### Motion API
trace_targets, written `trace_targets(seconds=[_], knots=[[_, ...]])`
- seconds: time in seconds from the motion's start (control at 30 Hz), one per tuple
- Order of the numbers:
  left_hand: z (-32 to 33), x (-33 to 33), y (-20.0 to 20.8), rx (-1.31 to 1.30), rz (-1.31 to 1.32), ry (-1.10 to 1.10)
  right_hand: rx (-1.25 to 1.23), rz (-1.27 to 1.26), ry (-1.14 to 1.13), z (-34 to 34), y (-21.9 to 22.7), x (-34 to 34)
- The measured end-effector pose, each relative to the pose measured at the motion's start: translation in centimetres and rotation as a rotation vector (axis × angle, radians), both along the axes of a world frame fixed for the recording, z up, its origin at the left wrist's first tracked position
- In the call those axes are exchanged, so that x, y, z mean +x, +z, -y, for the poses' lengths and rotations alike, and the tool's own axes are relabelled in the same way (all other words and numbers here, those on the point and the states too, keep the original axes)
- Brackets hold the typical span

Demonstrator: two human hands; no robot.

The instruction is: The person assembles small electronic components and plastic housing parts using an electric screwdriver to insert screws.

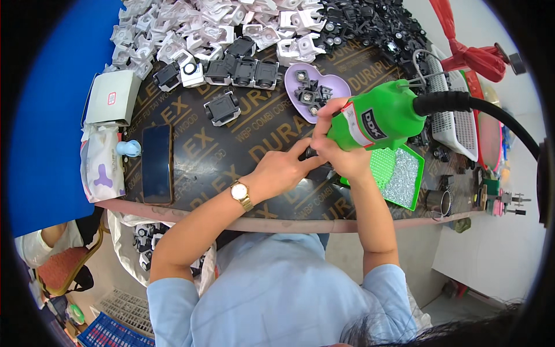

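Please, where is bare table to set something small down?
Between the phone and the left hand, below the loose black unit; a smaller patch lies between that unit and the purple dish. Crowded: the far side, with white parts and black parts, and around the green tray.

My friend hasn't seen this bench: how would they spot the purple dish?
On the dark tabletop, find the green power tool in the right hand. Left of it, beyond that hand, lies the purple dish, holding small dark parts. Its heart shape distinguishes it from boxy black units nearby.
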State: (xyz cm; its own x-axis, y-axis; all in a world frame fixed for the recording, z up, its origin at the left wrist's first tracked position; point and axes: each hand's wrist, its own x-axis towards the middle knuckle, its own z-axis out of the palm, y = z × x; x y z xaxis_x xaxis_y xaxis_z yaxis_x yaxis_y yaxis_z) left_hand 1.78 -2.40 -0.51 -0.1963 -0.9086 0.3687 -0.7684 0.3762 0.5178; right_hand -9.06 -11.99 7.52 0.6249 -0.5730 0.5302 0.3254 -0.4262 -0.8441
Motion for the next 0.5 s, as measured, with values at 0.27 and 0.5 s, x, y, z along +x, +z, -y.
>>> trace_targets(seconds=[0.27, 0.5], knots=[[0.4, 0.3, -0.2, 0.149, 0.033, -0.115, 0.142, -0.113, -0.040, -0.5, -0.5, -0.4], [0.6, 0.9, 0.0, 0.171, -0.015, -0.151, 0.261, -0.153, -0.074, -0.5, -0.7, -0.4]])
